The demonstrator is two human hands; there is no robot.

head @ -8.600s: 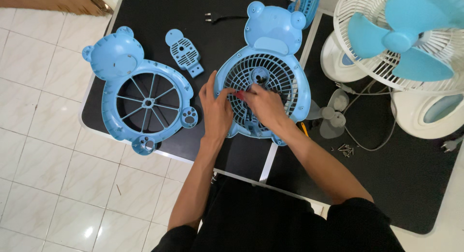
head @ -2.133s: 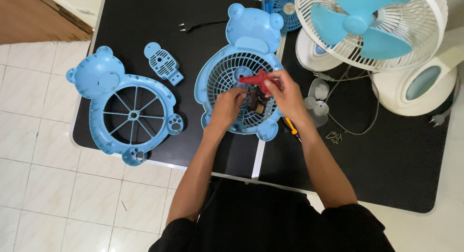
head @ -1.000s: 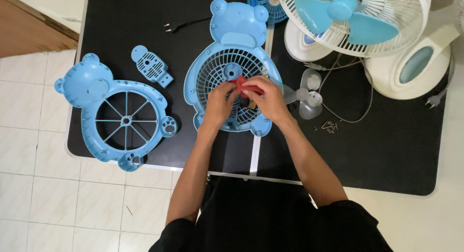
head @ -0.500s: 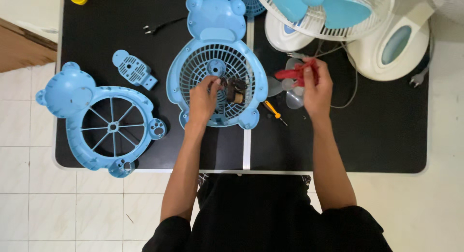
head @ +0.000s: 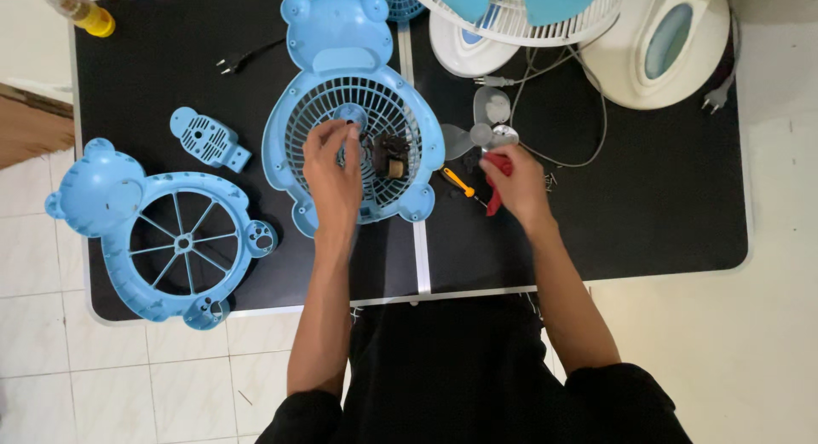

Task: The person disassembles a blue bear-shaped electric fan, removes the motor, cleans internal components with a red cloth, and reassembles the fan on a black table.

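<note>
Head view | my left hand (head: 331,167) pinched, fingers nearly closed, at the bear-shaped fan grille (head: 317,154) beside its exposed motor (head: 388,154) | right hand (head: 514,178) closed around red-handled pliers (head: 497,181) | front shell (head: 145,231) lay off, left of my left hand (reassembly undone).

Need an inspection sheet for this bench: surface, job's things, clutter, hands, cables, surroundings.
Surface: black table, seam down the middle.
Job's things: blue bear-shaped fan grille lying flat, dark motor on it; red-handled tool.
Clutter: second bear-shaped frame, small blue vented cover, grey fan blade, yellow screwdriver, two white fans, bottle.
Hands: left hand on the grille; right hand holds the red-handled tool.
Cables: black plug lead; grey cord.
Surroundings: white tiled floor.
</note>
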